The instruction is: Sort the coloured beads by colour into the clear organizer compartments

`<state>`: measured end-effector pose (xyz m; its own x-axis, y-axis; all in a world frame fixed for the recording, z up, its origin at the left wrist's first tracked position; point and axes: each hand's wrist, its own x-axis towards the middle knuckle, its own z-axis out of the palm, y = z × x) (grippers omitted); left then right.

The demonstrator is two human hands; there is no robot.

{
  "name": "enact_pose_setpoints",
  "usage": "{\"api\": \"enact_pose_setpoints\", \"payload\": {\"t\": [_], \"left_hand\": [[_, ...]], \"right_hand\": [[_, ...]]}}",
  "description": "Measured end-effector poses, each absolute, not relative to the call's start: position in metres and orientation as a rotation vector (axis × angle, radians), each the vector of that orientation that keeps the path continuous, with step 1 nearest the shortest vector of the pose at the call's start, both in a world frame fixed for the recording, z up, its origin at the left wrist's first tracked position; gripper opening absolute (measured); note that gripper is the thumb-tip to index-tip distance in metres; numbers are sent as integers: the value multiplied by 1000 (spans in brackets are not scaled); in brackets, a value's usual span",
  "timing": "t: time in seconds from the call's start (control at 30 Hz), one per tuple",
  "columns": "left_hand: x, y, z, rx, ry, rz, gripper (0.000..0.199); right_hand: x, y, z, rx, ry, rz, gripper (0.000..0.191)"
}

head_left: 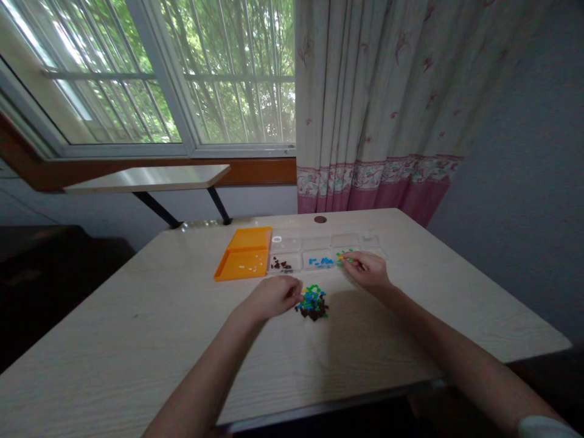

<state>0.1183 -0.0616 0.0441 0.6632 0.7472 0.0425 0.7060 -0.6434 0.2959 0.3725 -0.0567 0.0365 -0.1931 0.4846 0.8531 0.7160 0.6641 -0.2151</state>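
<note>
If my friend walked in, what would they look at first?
Probably the heap of tiny green, blue and dark brown pieces on the table, beside the left hand. Next, the bright orange box farther back, left of the clear compartments. Behind the table, a curtain with a pink hem hangs beside the window.

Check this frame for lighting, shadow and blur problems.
Head view: the window is bright, the room dim; head view: a broad, soft shadow on the table, right of the pile of small pieces; head view: single pieces look soft and run together.
</note>
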Motion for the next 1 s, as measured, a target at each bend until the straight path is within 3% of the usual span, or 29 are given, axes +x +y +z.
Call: {"api": "enact_pose_setpoints", "payload": {"t": [0.5, 1.0], "left_hand": [[114, -60, 48, 2588, 1120, 282, 23], [111, -59, 48, 2579, 1152, 206, 18]], "right_hand": [[403, -42, 42, -1127, -1925, -357, 22], [479, -16, 44, -1945, -2043, -75, 20]]}}
